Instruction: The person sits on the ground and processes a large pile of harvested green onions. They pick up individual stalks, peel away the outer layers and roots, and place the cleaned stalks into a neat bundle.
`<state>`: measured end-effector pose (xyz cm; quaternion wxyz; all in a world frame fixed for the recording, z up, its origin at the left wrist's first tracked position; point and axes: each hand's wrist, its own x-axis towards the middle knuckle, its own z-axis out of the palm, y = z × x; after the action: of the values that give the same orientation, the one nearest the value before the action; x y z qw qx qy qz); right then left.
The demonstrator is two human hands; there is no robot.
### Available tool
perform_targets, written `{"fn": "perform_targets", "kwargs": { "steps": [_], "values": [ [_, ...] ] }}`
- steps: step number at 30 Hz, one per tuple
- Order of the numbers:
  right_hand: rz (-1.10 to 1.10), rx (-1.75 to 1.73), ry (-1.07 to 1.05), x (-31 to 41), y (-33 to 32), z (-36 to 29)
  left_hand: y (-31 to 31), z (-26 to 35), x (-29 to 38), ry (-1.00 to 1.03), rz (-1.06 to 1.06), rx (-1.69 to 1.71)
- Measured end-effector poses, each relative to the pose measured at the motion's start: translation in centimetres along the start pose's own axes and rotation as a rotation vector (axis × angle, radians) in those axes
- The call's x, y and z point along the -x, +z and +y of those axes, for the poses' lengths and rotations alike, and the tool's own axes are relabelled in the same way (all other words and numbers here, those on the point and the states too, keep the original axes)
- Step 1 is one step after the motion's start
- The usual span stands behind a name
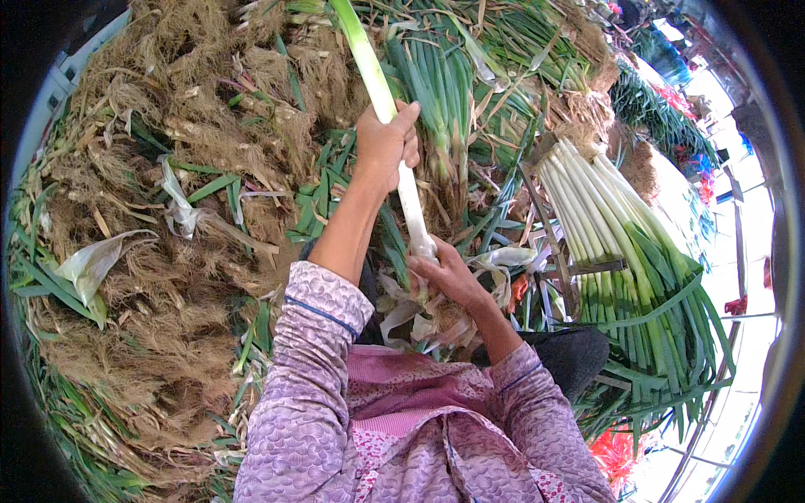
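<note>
A long leek-like green onion (410,195) with a white shaft slants across the middle of the view, its green upper end running out at the top. My left hand (385,141) is closed around the upper white part. Lower down, the fingers of my right hand (448,273) grip the root end, partly covering it. Pale loose skins and roots (440,320) hang just beneath the right hand. To the right, a row of clean white-shafted green onions (582,201) lies on a metal rack (553,239), leaves trailing downward.
A large heap of unpeeled onions with brown roots (182,264) fills the left side. More green onions (434,88) lie ahead. A dark-clad knee (560,358) shows beside the rack. Red plastic material (616,453) lies at lower right, and another leafy pile (657,113) sits farther back.
</note>
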<state>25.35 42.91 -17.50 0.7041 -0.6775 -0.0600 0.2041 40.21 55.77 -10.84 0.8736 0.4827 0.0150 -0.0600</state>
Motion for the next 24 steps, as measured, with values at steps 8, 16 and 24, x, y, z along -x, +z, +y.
{"fn": "perform_targets", "kwargs": {
  "steps": [8,16,24],
  "values": [
    [0.037,0.054,0.060,8.5,-0.5,3.5,-2.0,2.0,-2.3,0.003,0.016,0.069],
    [0.209,0.465,0.201,20.8,-1.8,9.9,-4.2,6.3,-4.4,0.190,0.105,0.071],
    [0.248,0.550,0.099,9.5,-7.1,8.9,-2.3,3.5,-3.4,0.184,-0.082,-0.072]
  ]
}}
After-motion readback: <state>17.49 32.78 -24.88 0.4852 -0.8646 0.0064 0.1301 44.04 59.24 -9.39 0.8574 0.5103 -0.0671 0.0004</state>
